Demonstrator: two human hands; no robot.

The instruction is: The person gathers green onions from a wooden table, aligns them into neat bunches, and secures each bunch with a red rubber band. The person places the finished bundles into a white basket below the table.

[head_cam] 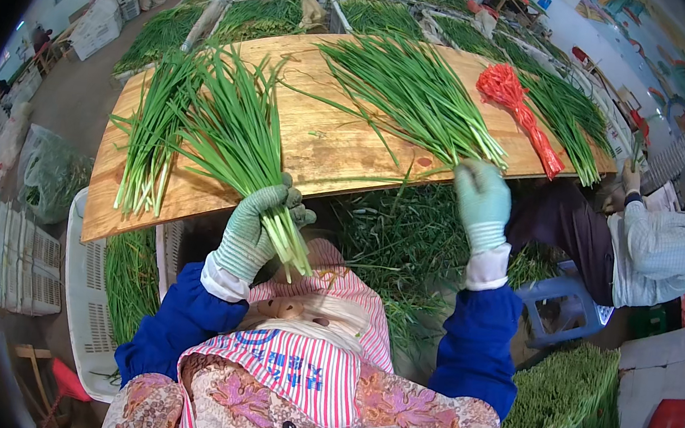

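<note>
My gloved left hand [259, 223] is closed around the pale stems of a bunch of green garlic chives [244, 133], leaves pointing up and away over the wooden board [320, 129]. My gloved right hand [481, 198] is at the board's near edge, by the stem ends of a larger chive pile [412, 101]; its fingers are bent, and whether they grip a stem is hidden. A smaller chive bunch [152, 135] lies at the board's left. A bundle of red plastic ties [518, 113] lies right of the large pile, with more chives [565, 119] beyond it.
A co-worker [656, 243] sits at the right, near a blue plastic stool [563, 309]. Loose chive leaves [409, 240] lie below the board. A white crate [79, 298] with chives stands at lower left, and a large chive heap [567, 411] at lower right. Chive-filled beds [264, 15] line the far side.
</note>
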